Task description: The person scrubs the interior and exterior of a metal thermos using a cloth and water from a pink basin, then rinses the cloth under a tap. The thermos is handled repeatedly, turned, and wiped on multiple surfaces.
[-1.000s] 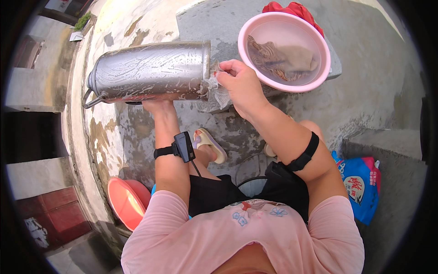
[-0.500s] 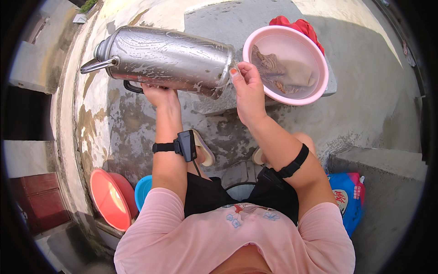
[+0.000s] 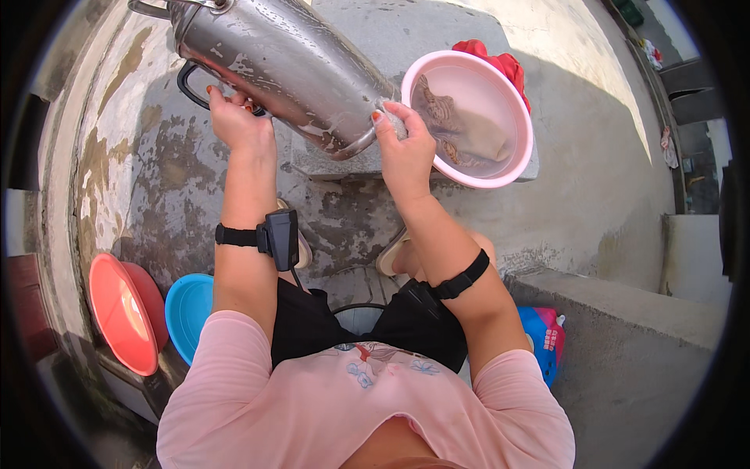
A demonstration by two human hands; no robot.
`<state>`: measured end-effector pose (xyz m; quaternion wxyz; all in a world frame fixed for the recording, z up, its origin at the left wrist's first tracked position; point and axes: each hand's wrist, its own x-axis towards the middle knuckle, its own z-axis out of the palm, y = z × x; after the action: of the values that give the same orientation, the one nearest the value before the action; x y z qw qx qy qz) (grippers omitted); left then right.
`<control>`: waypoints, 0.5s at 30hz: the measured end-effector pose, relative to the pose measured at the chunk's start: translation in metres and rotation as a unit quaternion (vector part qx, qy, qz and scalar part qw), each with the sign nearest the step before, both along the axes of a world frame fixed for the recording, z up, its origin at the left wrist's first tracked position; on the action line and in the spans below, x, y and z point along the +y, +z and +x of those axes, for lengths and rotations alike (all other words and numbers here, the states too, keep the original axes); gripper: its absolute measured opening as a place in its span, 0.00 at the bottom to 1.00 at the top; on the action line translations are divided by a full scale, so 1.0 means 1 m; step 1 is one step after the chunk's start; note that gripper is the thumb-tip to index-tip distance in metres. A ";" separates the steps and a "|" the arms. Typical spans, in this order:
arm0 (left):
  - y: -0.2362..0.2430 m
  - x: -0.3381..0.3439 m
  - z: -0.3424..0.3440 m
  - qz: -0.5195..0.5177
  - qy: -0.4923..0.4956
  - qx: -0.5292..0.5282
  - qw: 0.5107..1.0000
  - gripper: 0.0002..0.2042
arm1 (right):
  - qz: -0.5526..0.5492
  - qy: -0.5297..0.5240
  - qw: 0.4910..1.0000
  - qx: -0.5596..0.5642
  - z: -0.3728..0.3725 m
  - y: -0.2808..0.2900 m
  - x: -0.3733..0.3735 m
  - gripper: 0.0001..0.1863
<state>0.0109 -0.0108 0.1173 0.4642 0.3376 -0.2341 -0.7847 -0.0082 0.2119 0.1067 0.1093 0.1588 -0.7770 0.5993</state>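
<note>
A silvery metal thermos flask [image 3: 285,70], streaked with suds, is held tilted, its neck up at the far left and its base toward the pink basin. My left hand [image 3: 238,121] is closed round the black side handle [image 3: 191,84] of the flask. My right hand [image 3: 408,152] is at the flask's base, fingers pinching a small pale, wet scrubbing wad [image 3: 396,123] against the rim. Just right of that hand, the pink basin [image 3: 525,148] holds cloudy water with a brown patterned cloth [image 3: 445,109] soaking in it.
The basin stands on a grey stone slab [image 3: 375,23], with red cloth [image 3: 512,74] behind it. An orange basin [image 3: 125,313] and a blue basin [image 3: 187,313] lie at my left. To my right are a blue and pink bag [image 3: 543,336] and a low concrete ledge [image 3: 609,313].
The flask has tilted more steeply, its neck swinging away from me and its base staying low. My right hand still presses on the base. The whole view has shifted.
</note>
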 end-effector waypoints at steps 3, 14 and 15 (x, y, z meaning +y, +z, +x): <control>0.005 -0.006 0.001 0.026 0.008 -0.006 1.000 0.18 | 0.047 0.034 0.990 0.129 0.012 -0.003 0.004 0.09; 0.005 0.004 0.005 0.035 -0.062 0.068 0.995 0.14 | -0.299 0.090 0.924 -0.221 -0.054 0.004 -0.002 0.18; 0.006 0.004 0.004 0.024 -0.074 0.077 0.994 0.15 | -0.408 0.144 0.851 -0.296 -0.054 0.005 -0.001 0.18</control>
<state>0.0152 -0.0065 0.1233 0.4128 0.2695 -0.2032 -0.8460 -0.0617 0.2105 0.1120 -0.1583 0.0246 -0.4265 0.8902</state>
